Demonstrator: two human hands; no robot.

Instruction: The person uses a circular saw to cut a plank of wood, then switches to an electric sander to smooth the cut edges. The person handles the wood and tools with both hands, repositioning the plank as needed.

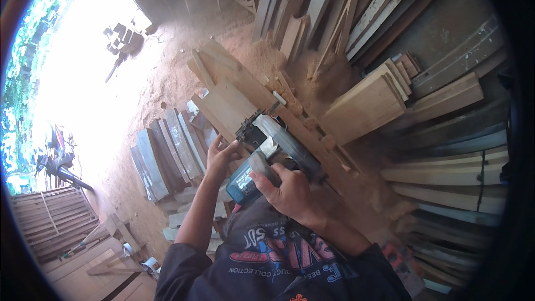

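Note:
A teal and black circular saw with a pale, rounded blade guard rests on a light wooden board in front of me. My right hand is wrapped round its rear handle, thumb lying along the top. Beside the saw's dark base plate, my left hand touches the edge of the board with its fingers apart. The blade itself is hidden. Under the board lies a longer plank, running from upper left to lower right.
Sawdust covers the ground. Dark planks are stacked to the left, cut boards to the right, and tall timbers lean at the back. A motorbike stands far left, above a slatted wooden panel.

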